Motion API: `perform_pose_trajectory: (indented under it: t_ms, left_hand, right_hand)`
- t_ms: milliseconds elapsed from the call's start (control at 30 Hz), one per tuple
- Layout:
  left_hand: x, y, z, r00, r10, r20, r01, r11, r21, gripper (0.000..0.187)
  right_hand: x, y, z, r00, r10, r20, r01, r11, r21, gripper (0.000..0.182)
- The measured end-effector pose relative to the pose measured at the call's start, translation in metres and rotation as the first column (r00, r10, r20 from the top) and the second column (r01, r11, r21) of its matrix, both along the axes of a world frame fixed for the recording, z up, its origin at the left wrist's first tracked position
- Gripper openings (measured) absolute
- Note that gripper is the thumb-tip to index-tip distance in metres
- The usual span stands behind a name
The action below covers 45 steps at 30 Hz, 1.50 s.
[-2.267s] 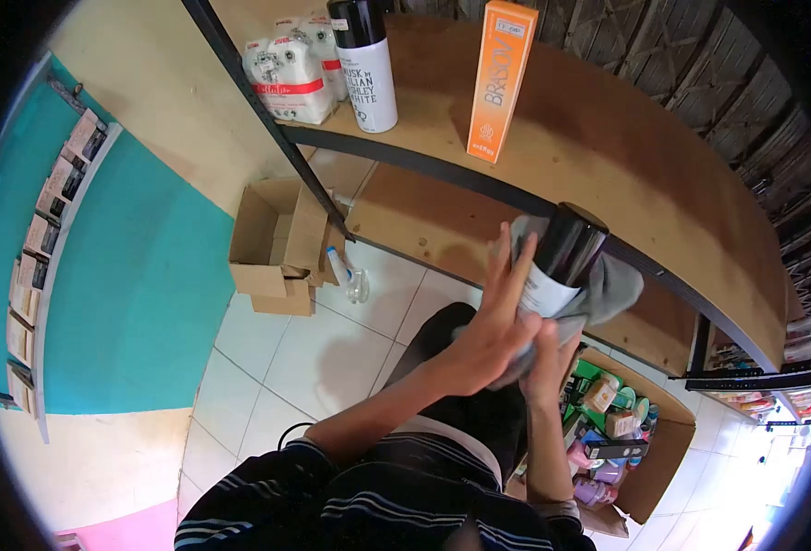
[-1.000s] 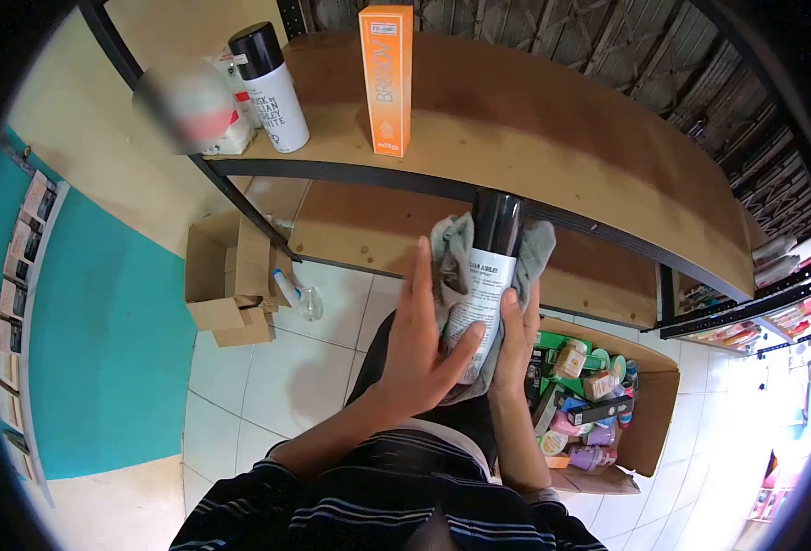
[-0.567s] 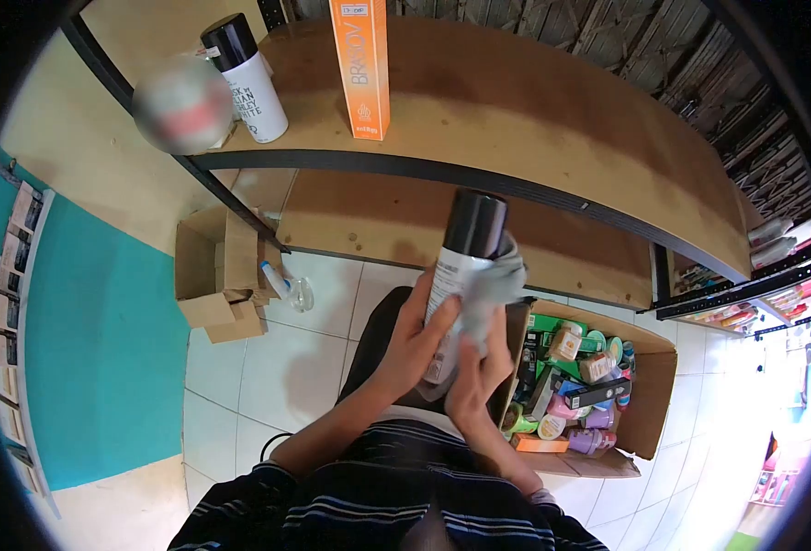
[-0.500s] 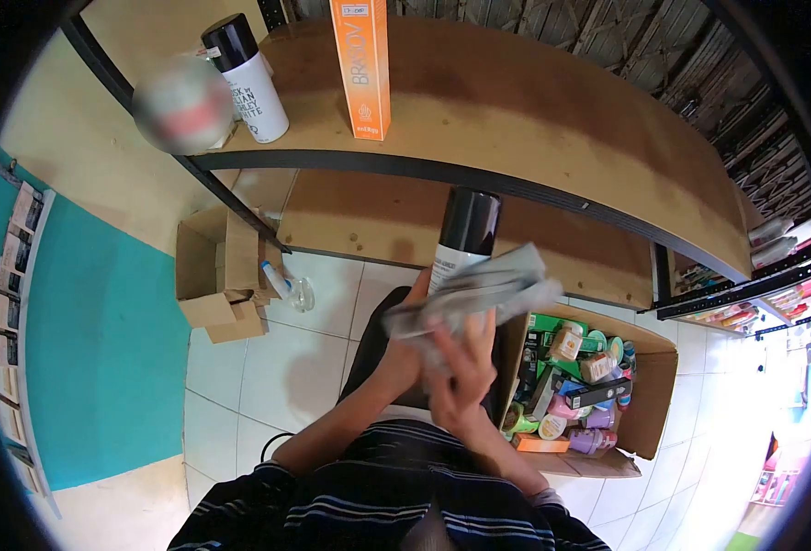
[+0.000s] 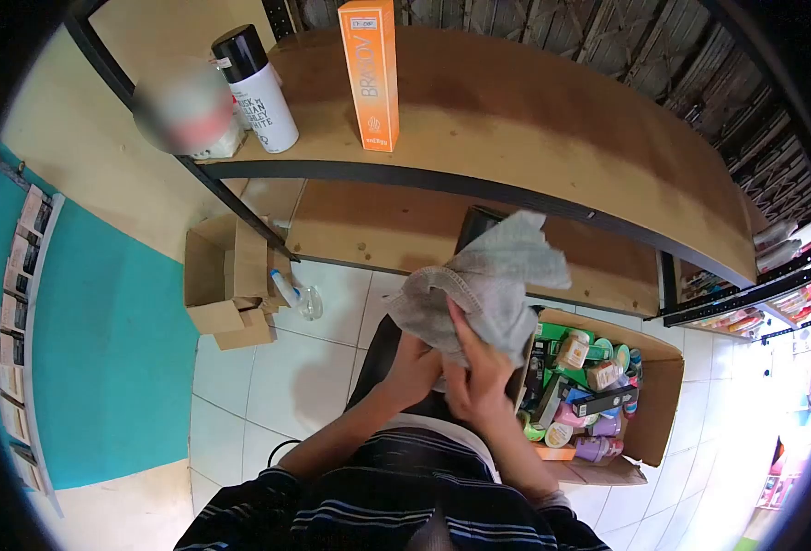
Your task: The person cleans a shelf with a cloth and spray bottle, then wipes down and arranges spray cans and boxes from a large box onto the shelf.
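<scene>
A grey cloth (image 5: 488, 285) is draped over a black-capped spray can (image 5: 475, 223); only a sliver of the cap shows behind the cloth. My left hand (image 5: 412, 365) grips the lower part of the can from the left, mostly under the cloth. My right hand (image 5: 479, 369) presses the cloth against the can from the front, fingers spread upward. Both hands are in front of my chest, below the edge of the wooden shelf (image 5: 552, 129).
On the shelf stand a white spray can with a black cap (image 5: 255, 89) and a tall orange box (image 5: 371, 73). A cardboard box full of bottles (image 5: 608, 395) sits on the tiled floor at right. An empty carton (image 5: 226, 285) and a small spray bottle (image 5: 288, 291) lie at left.
The cloth has moved from around the can's body up over its top, hiding most of it. The can has turned and shifted slightly in my hands.
</scene>
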<state>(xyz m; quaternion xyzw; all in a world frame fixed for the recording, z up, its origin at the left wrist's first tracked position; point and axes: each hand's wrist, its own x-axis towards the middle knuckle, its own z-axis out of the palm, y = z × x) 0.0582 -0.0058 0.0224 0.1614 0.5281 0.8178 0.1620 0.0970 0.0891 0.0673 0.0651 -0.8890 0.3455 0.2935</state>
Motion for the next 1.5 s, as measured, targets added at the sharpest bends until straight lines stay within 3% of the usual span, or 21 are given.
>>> perform_pose_trajectory:
  t_ms: [133,233,300,433,567,600,633,667,700,767,900,967,1067,1133,1167,1233,1300,1333,1367,1400,1500]
  left_hand:
    - [-0.006,0.011,0.03,0.985,-0.122,-0.125,0.116,0.992,-0.057,0.049]
    - [-0.011,0.009,0.037,0.968,-0.138,-0.209,0.124,0.989,-0.077,0.053]
    - [-0.011,0.006,0.038,0.976,-0.123,-0.18,0.114,0.992,-0.061,0.056]
    - [-0.025,-0.017,0.026,0.967,-0.238,0.095,0.235,0.971,0.042,0.062]
    - [-0.026,-0.016,0.02,0.892,-0.419,0.172,0.331,0.861,0.386,0.067]
    - [-0.029,-0.023,0.022,0.816,-0.497,0.295,0.339,0.824,0.454,0.065]
    - [-0.031,-0.027,0.022,0.712,-0.573,0.405,0.336,0.785,0.52,0.064]
    - [-0.039,-0.026,0.011,0.625,-0.718,0.306,0.333,0.6,0.728,0.06]
    - [-0.039,-0.026,0.004,0.706,-0.57,0.419,0.237,0.749,0.619,0.061]
    - [-0.042,-0.027,0.007,0.722,-0.508,0.469,0.173,0.79,0.588,0.064]
    - [-0.038,-0.03,-0.003,0.645,-0.685,0.339,0.32,0.645,0.694,0.069]
    - [-0.035,-0.029,-0.019,0.457,-0.855,0.244,0.351,0.426,0.834,0.073]
    - [-0.028,-0.023,-0.038,0.496,-0.807,0.319,0.351,0.523,0.777,0.083]
    - [-0.016,-0.025,-0.004,0.59,-0.585,0.556,0.147,0.755,0.639,0.089]
    - [-0.028,-0.018,0.008,0.577,-0.73,0.365,0.212,0.566,0.797,0.094]
    - [-0.035,-0.014,0.03,0.695,-0.508,0.509,0.231,0.828,0.51,0.092]
    - [-0.037,0.01,-0.047,0.209,-0.975,0.067,-0.018,0.065,0.998,0.083]
    - [-0.036,-0.002,-0.044,0.256,-0.953,0.16,0.534,0.277,0.799,0.073]
    - [-0.027,-0.013,-0.018,0.35,-0.919,0.183,0.455,0.337,0.824,0.062]
    - [-0.015,-0.025,-0.012,0.524,-0.624,0.579,0.459,0.78,0.425,0.053]
    - [-0.003,-0.021,-0.073,0.398,-0.627,0.669,0.454,0.769,0.45,0.048]
  right_hand:
    - [-0.026,0.027,0.024,0.998,-0.057,0.019,0.06,0.977,-0.207,0.046]
    - [-0.048,0.035,0.027,0.945,-0.08,-0.317,-0.025,0.95,-0.313,0.04]
    - [-0.029,0.013,0.007,0.896,-0.327,0.3,0.425,0.437,-0.793,0.039]
    - [0.002,0.0,-0.007,0.992,-0.035,0.124,0.123,0.553,-0.824,0.037]
    - [-0.006,0.016,0.009,0.919,0.015,0.394,0.288,0.658,-0.696,0.032]
    - [-0.012,0.017,0.019,0.968,-0.133,0.211,0.194,0.933,-0.302,0.033]
    - [-0.015,0.018,0.029,0.985,-0.169,-0.019,0.17,0.967,0.187,0.035]
    - [-0.015,0.019,0.041,0.99,-0.142,0.001,0.138,0.965,0.224,0.036]
    - [-0.017,0.023,0.042,0.988,-0.154,0.007,0.148,0.963,0.224,0.036]
    - [-0.022,0.042,0.043,0.971,0.2,0.129,-0.122,0.884,-0.451,0.035]
    - [-0.068,0.068,0.074,0.984,0.166,0.059,-0.121,0.88,-0.459,0.026]
    - [-0.088,0.077,0.084,0.619,0.765,0.181,-0.379,0.492,-0.784,0.04]
    - [-0.105,0.079,0.079,0.311,0.942,0.129,-0.508,0.279,-0.815,0.055]
    - [-0.1,0.07,0.093,0.403,0.883,0.24,-0.427,0.414,-0.804,0.055]
    - [-0.095,0.064,0.105,0.456,0.836,0.304,-0.386,0.494,-0.779,0.055]
    - [-0.089,0.054,0.138,0.544,0.796,0.266,-0.488,0.558,-0.672,0.049]
    - [-0.088,0.043,0.187,0.653,0.661,0.371,-0.399,0.716,-0.573,0.054]
    - [-0.093,0.037,0.208,0.709,0.598,0.373,-0.34,0.754,-0.562,0.059]
    - [-0.102,0.034,0.224,0.795,0.526,0.301,-0.366,0.813,-0.453,0.058]
    - [-0.113,0.037,0.238,0.889,0.412,0.201,-0.362,0.9,-0.243,0.054]
    - [-0.153,0.032,0.298,0.96,0.266,0.093,-0.257,0.962,-0.091,0.047]
